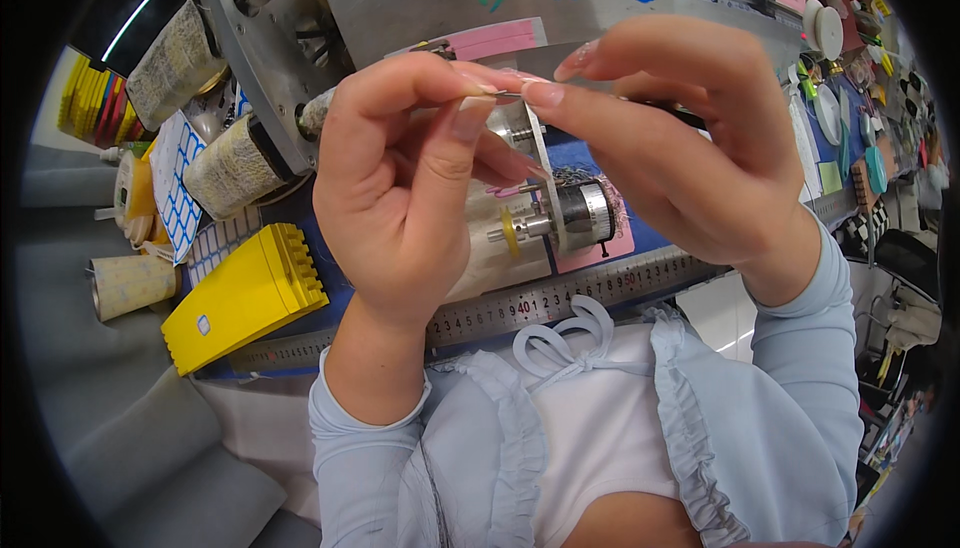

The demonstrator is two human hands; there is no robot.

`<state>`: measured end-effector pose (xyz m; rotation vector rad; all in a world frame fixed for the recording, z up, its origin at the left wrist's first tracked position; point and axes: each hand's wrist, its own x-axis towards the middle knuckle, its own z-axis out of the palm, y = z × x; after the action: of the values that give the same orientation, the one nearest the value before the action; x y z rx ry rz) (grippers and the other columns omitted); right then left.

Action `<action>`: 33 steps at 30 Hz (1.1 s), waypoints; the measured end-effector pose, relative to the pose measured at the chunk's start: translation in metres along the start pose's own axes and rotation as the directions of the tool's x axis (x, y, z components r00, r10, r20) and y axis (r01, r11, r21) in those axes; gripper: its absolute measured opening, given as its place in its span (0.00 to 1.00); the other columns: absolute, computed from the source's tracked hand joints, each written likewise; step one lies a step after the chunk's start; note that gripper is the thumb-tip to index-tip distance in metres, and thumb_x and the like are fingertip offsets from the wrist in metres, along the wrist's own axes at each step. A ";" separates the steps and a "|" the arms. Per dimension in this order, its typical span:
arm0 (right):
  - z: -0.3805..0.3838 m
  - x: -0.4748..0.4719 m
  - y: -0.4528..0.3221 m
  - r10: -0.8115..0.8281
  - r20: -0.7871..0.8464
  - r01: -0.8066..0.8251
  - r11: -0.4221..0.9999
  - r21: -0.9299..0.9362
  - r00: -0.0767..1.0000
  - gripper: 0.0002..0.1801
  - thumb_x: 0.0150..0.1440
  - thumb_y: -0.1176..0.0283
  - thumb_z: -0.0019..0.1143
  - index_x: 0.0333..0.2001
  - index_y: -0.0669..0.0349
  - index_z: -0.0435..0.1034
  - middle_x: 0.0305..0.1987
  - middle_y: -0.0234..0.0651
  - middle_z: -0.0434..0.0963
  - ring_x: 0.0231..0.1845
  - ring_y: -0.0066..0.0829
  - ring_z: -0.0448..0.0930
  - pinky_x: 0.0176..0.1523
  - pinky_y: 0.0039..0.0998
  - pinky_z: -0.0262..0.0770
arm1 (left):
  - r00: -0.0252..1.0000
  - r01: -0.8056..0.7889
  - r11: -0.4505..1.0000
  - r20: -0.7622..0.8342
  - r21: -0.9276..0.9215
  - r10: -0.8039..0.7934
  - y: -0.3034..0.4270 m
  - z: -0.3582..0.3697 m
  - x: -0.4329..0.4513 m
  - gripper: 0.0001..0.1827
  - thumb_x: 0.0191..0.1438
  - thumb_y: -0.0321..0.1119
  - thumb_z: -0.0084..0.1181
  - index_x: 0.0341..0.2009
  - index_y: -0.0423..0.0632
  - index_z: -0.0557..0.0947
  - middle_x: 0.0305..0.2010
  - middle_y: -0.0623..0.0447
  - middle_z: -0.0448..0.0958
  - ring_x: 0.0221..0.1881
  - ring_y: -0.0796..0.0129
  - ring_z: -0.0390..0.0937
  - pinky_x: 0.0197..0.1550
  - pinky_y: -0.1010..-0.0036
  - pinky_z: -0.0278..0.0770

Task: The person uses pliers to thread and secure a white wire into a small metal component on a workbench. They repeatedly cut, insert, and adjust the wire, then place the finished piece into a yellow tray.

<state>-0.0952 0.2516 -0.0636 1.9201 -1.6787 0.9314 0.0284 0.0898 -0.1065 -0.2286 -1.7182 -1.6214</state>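
Observation:
Both hands are raised close to the camera, fingertips nearly meeting. My left hand [412,173] pinches a thin metal piece [507,93] between thumb and forefinger. The thumb and a finger of my right hand [690,135] are at the other end of that piece; a dark slender thing, partly hidden, lies along the right palm. Below the hands stands a metal fixture plate [553,188] with a black and silver graduated dial [589,212] and a small shaft carrying a yellow ring [510,231]. Fine wire-like strands lie behind the dial.
A long steel ruler [487,317] runs along the near edge of the blue work surface. At left are a yellow plastic box [244,297], a cone-shaped spool [135,285] and a machine with wrapped rollers [232,165]. White discs [828,32] and small tools crowd the right.

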 end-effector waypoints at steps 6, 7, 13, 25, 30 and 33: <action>-0.010 0.005 -0.013 0.099 -0.060 -0.088 0.983 0.163 0.993 0.19 0.45 0.87 0.65 0.44 0.65 0.79 0.41 0.37 0.75 0.34 0.24 0.76 0.31 0.19 0.73 | 0.992 -0.128 0.986 0.022 0.103 0.126 0.008 0.002 0.006 0.06 0.63 0.25 0.50 0.45 0.39 0.72 0.42 0.42 0.79 0.32 0.68 0.80 0.32 0.78 0.81; -0.015 0.006 -0.015 0.147 -0.047 -0.136 0.974 0.184 0.988 0.18 0.44 0.84 0.68 0.42 0.64 0.79 0.38 0.36 0.75 0.31 0.23 0.75 0.29 0.19 0.69 | 0.972 -0.236 0.956 0.042 0.177 0.232 0.009 0.003 0.007 0.06 0.61 0.21 0.51 0.43 0.38 0.74 0.42 0.42 0.79 0.32 0.69 0.80 0.33 0.78 0.81; -0.028 0.008 -0.021 0.159 -0.053 -0.147 0.973 0.175 0.986 0.11 0.40 0.76 0.73 0.31 0.60 0.80 0.25 0.31 0.69 0.20 0.23 0.69 0.22 0.23 0.60 | 0.818 -0.572 0.621 0.315 0.536 0.482 0.033 0.006 -0.001 0.18 0.37 0.14 0.69 0.33 0.45 0.79 0.44 0.48 0.70 0.34 0.60 0.80 0.34 0.73 0.85; -0.022 0.003 -0.029 0.119 -0.213 -0.072 0.974 0.217 0.970 0.09 0.43 0.77 0.73 0.26 0.61 0.76 0.22 0.31 0.67 0.17 0.24 0.67 0.20 0.23 0.58 | 0.778 -0.596 0.603 0.196 0.530 0.596 0.027 0.025 -0.003 0.17 0.42 0.22 0.72 0.36 0.52 0.81 0.45 0.53 0.63 0.37 0.64 0.74 0.32 0.73 0.81; -0.014 -0.028 -0.023 0.295 -0.360 -0.279 0.955 0.098 0.885 0.15 0.45 0.82 0.67 0.38 0.57 0.78 0.30 0.30 0.79 0.22 0.20 0.76 0.23 0.24 0.68 | 0.872 -0.488 0.769 0.265 0.413 0.411 0.029 0.034 0.005 0.09 0.58 0.35 0.59 0.38 0.46 0.75 0.49 0.45 0.63 0.47 0.61 0.69 0.51 0.66 0.71; -0.032 -0.052 0.005 0.441 -0.562 -0.541 0.841 -0.014 0.700 0.16 0.51 0.82 0.63 0.44 0.55 0.80 0.31 0.25 0.84 0.25 0.10 0.76 0.25 0.19 0.69 | 0.926 -0.360 0.894 0.216 0.265 0.309 0.027 0.050 0.005 0.08 0.59 0.35 0.58 0.38 0.47 0.75 0.51 0.45 0.65 0.49 0.63 0.68 0.54 0.69 0.68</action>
<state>-0.1094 0.3088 -0.0796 0.9385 -1.8518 1.3148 0.0217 0.1385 -0.0781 -0.4967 -1.9036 -1.0983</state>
